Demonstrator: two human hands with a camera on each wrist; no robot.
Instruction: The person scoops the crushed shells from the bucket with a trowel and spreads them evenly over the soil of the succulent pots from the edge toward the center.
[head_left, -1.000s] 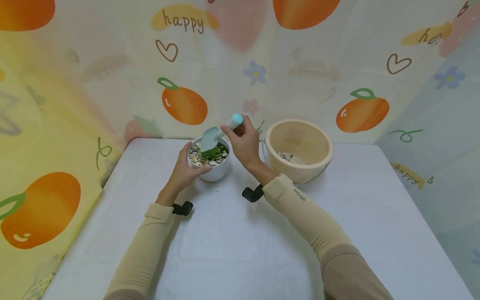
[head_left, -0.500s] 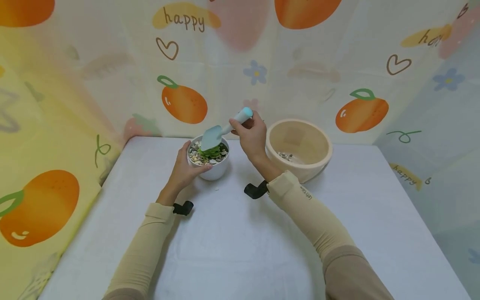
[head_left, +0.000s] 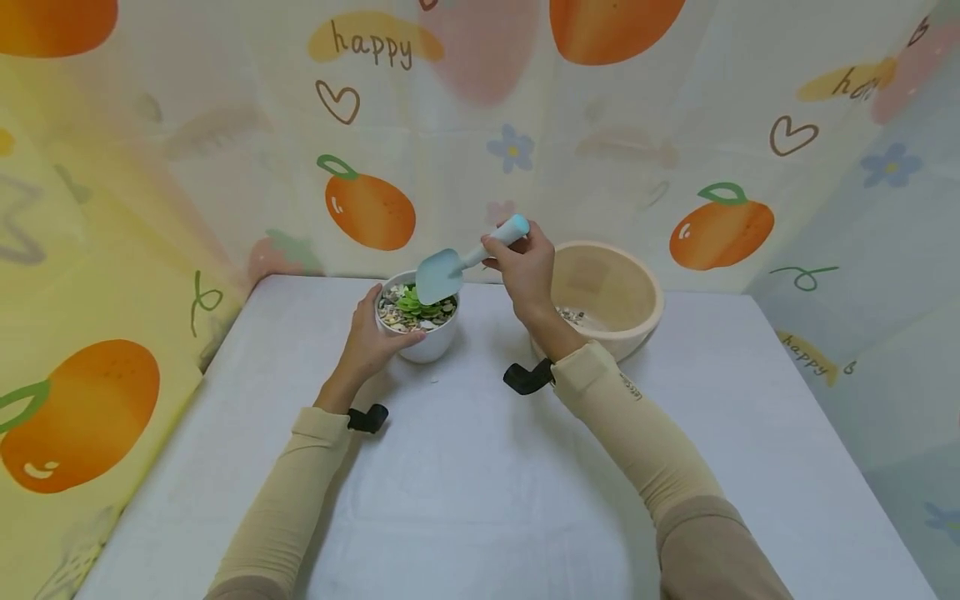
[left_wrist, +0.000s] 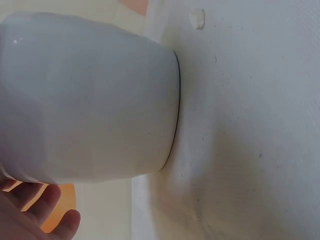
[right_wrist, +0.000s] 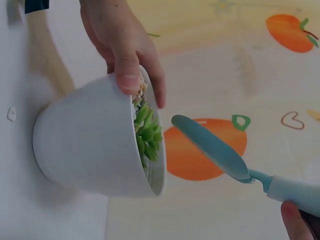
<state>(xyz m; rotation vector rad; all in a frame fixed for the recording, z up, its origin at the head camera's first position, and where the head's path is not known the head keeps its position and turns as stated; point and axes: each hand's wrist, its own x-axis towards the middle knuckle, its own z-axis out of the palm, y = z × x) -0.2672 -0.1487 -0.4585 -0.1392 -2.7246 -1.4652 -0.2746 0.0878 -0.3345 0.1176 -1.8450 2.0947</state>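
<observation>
A white flower pot stands upright at the back of the table, filled with pebbles around a green succulent. My left hand holds the pot by its rim, thumb along the front and fingers at the left side. In the left wrist view the pot's smooth wall takes up much of the picture. My right hand grips the pale handle of a small light-blue trowel. Its blade is above the pot's right side, apart from the plant in the right wrist view.
Right of the pot stands a large beige bowl with a few pebbles at its bottom, partly behind my right hand. A small pale chip lies on the white tablecloth. A patterned curtain rises behind the table.
My right hand has moved right with the trowel, and its blade has shifted right and levelled out, uncovering more of the succulent. The left hand and pot have stayed in place.
</observation>
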